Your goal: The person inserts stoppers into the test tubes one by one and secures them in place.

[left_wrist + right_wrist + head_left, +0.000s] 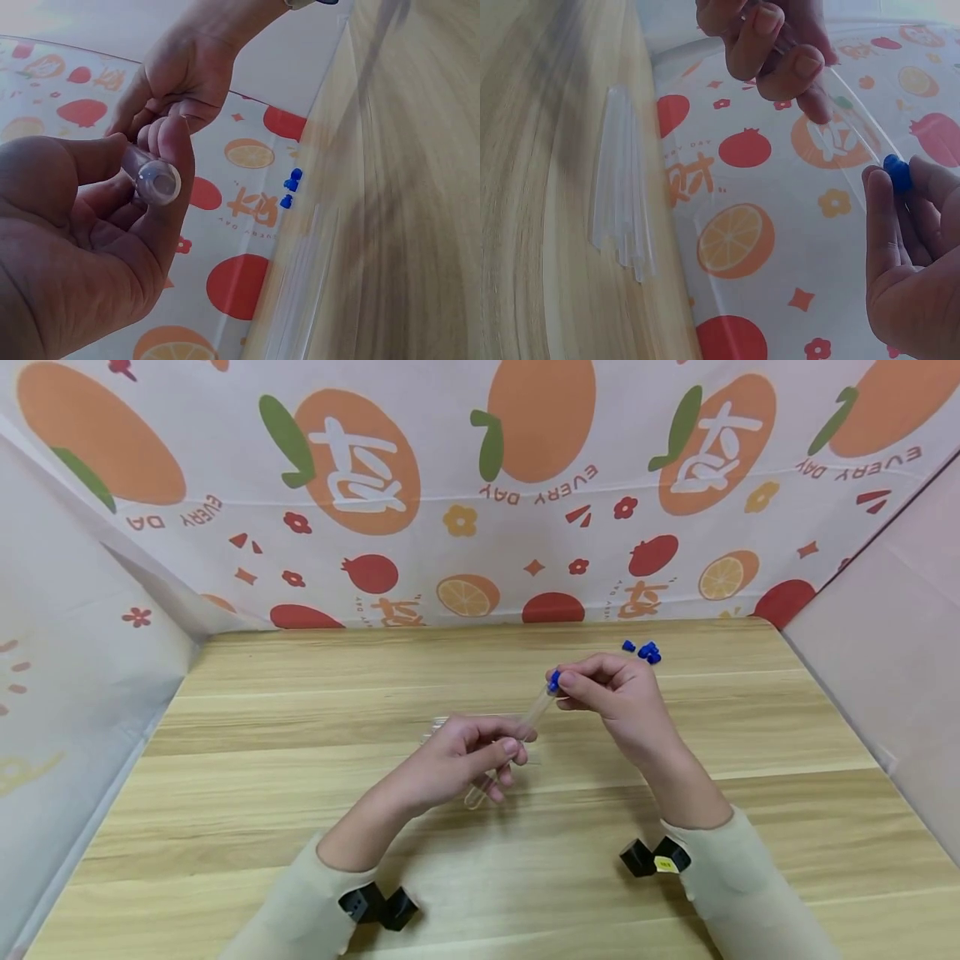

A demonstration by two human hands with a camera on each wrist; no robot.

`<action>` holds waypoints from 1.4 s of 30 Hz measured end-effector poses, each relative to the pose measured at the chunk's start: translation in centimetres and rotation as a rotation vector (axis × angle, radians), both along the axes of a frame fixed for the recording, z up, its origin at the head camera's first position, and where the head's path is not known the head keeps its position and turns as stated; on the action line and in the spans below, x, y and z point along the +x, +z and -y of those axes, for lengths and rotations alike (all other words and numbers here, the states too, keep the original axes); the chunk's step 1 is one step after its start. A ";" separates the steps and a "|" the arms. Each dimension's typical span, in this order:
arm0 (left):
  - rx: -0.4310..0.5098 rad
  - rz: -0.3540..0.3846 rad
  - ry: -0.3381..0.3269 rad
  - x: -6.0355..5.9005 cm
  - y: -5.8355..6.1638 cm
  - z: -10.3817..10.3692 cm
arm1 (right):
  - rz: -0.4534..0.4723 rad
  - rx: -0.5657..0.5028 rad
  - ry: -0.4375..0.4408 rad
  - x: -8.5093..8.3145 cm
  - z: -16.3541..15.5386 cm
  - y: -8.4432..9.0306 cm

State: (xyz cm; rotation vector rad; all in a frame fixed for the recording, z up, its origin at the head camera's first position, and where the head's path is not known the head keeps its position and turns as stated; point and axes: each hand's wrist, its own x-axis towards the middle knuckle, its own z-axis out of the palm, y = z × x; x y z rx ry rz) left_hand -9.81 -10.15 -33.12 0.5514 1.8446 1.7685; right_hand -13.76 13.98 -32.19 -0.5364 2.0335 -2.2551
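Observation:
My left hand [472,756] grips a clear test tube [536,710] around its lower half, the rounded end poking out below the fingers. The tube slants up to the right, toward my right hand [618,697]. Thumb and fingers of that hand pinch a small blue stopper [897,173] at the tube's upper end. In the right wrist view the stopper sits right at the tube's mouth. The left wrist view looks onto the rounded bottom [158,182] of the tube, between thumb and fingers.
Several more clear tubes [622,180] lie on the wooden table [300,710], partly behind my left hand in the head view. Several blue stoppers [649,652] lie near the table's back edge, beyond my right hand. A fruit-patterned cloth [465,552] hangs behind.

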 end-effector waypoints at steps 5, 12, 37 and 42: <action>0.022 0.033 -0.004 -0.1 0.0 0.0 | -0.004 0.004 0.000 -0.1 0.0 -0.1; 0.049 0.043 0.032 0.2 0.1 -0.3 | -0.024 0.025 -0.027 0.0 0.3 -0.2; 0.053 -0.016 0.146 1.0 0.3 -0.8 | -0.049 0.064 -0.038 0.9 1.7 -0.4; 0.075 -0.023 0.178 1.1 0.2 -1.3 | -0.057 0.076 -0.037 1.1 2.1 -0.6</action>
